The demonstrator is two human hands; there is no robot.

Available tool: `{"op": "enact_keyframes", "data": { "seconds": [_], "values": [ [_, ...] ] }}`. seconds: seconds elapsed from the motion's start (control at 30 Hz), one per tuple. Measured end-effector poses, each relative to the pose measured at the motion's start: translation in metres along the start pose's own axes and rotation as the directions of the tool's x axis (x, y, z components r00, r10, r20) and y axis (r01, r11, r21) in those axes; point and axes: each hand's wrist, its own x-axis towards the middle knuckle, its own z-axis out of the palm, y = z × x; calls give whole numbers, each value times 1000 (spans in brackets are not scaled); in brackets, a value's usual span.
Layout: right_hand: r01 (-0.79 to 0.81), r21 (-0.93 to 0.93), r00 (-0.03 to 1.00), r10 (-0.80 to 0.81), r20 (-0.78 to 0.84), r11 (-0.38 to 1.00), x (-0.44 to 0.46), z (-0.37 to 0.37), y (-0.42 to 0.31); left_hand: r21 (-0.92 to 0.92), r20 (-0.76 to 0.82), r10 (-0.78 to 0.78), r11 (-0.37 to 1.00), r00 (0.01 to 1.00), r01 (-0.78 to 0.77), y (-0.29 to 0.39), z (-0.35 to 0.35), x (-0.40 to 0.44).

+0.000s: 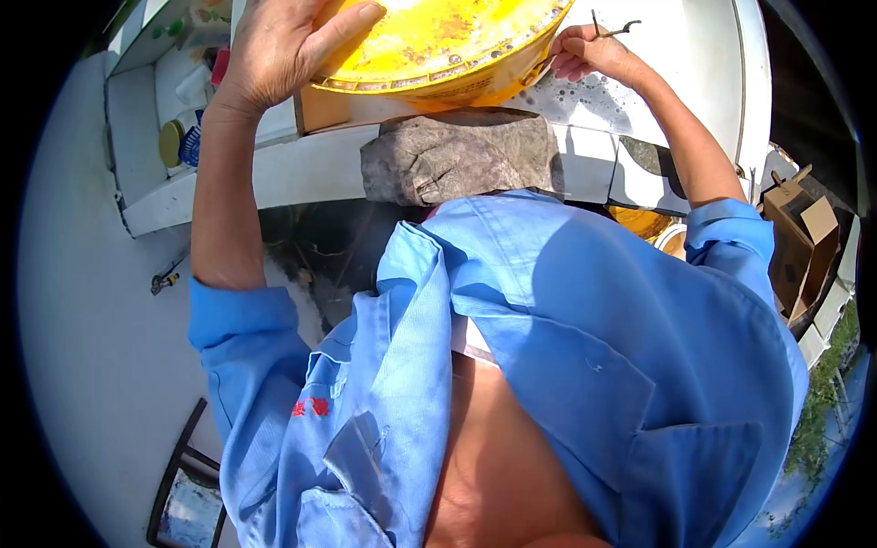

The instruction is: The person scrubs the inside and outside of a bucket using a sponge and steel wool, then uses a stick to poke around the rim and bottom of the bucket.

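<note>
A yellow plastic bucket point(438, 89) with a stained, mottled top point(448, 41) and a notched rim stands at the upper edge of the view. My left hand point(279, 50) lies spread on its left side, thumb stretched over the top; the other fingertips are partly out of frame. Right of the bucket, my right hand point(592, 57) has its fingers closed near the bucket wall. A thin, dark, bent piece of wire point(614, 31) sticks up from this hand; its other end is hidden.
A grey-brown cloth point(466, 155) hangs over the front edge of the white counter point(311, 169). Left of the bucket is a compartment with a jar point(171, 143) and a blue plastic item point(190, 142). An opened cardboard box point(799, 242) stands at right, a dark-framed chair point(187, 479) lower left.
</note>
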Motion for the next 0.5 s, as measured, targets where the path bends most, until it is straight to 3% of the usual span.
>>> {"op": "enact_keyframes", "data": {
  "seconds": [0.03,0.07,0.13,0.2,0.23,0.3,0.33,0.37,0.43,0.47,0.5],
  "values": [
    [143,2,988,-143,57,990,-9,-7,-17,3,4,6,1000,1000,-6,-1,0,-1],
    [228,-72,973,-230,-25,971,-8,-9,-16,-4,13,-20,1000,1000,20,-1,-1,-1],
    [156,-31,987,-155,38,987,-3,-25,-22,-16,23,-42,999,999,42,3,-3,0],
    [224,-48,974,-221,56,973,-8,-25,-29,-94,104,-201,973,974,211,13,-8,5],
    [257,-55,965,-253,66,965,-11,-22,-33,-95,105,-195,974,975,205,9,-6,5],
    [168,-62,984,-164,69,984,-14,-4,-36,-70,51,-121,990,991,125,1,1,1],
    [243,-101,967,-250,-58,965,-12,11,-18,-69,50,-119,990,992,122,1,0,2],
    [247,-101,965,-254,-58,964,-8,4,-12,-9,68,-103,995,992,103,4,-6,4],
    [226,3,974,-226,-11,974,0,-13,5,46,85,-75,996,994,71,3,-8,3],
    [94,-60,995,-96,-34,994,3,-20,-4,30,84,-69,997,994,66,2,-7,2],
    [93,-59,995,-95,-40,994,2,-22,-8,17,77,-60,998,995,58,0,-6,2]
  ]
}}
